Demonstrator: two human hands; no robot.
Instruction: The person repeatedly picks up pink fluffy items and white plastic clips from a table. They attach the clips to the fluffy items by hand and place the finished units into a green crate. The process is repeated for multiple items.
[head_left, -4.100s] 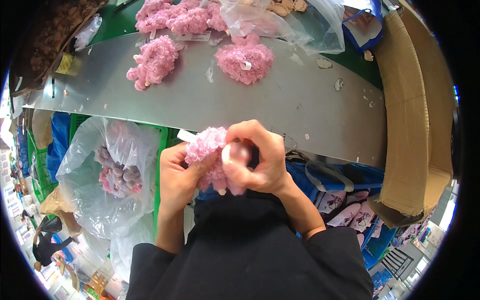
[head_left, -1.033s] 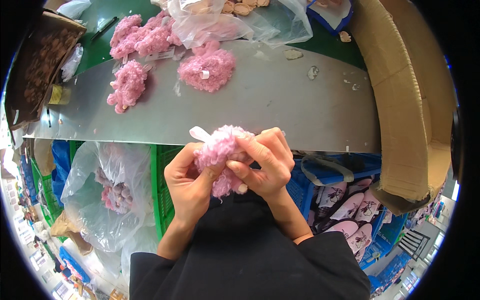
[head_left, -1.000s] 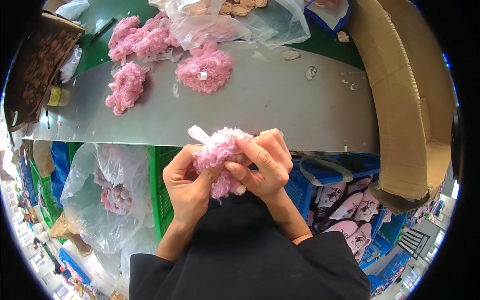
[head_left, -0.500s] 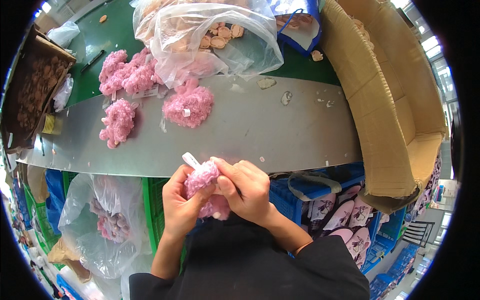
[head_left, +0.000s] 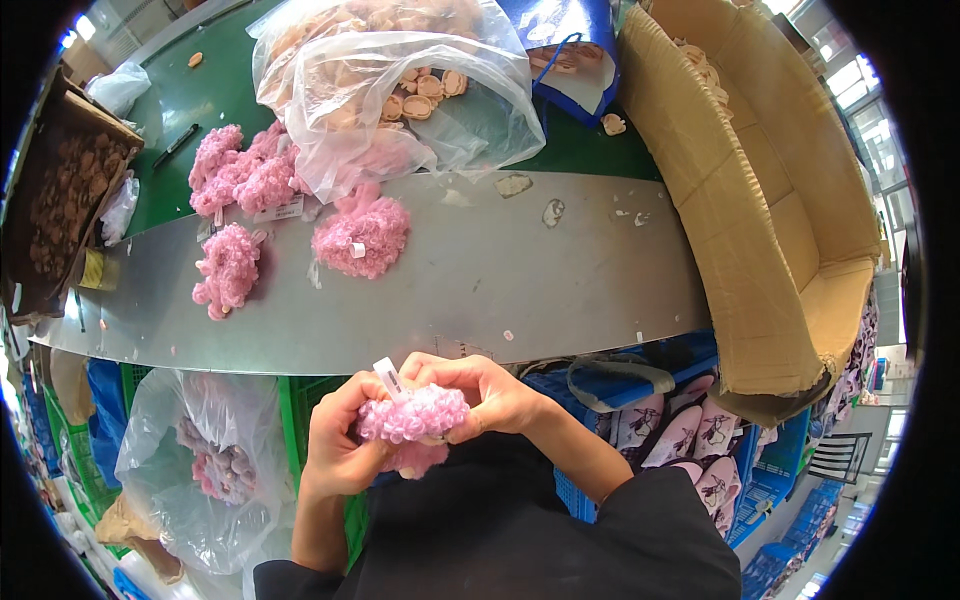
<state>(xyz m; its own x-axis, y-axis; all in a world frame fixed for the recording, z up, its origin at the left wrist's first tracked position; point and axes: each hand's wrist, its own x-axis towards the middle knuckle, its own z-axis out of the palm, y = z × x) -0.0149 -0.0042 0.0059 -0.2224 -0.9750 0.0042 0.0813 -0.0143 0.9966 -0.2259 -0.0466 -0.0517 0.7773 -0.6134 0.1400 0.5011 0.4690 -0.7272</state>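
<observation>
- Fluffy piece (head_left: 412, 418): pink, with a white tag (head_left: 387, 378).
- Table (head_left: 520, 290): grey, green at the far side.
- Box (head_left: 770, 200), right: tan.
- Crates (head_left: 765, 490), near right: blue.

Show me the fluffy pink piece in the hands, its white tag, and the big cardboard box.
fluffy pink curly fabric piece (head_left: 415, 415), head view, on its top pile between both hands.
small white tag (head_left: 386, 377), head view, mid-tag.
large brown cardboard box (head_left: 760, 280), head view, on its near wall.
</observation>
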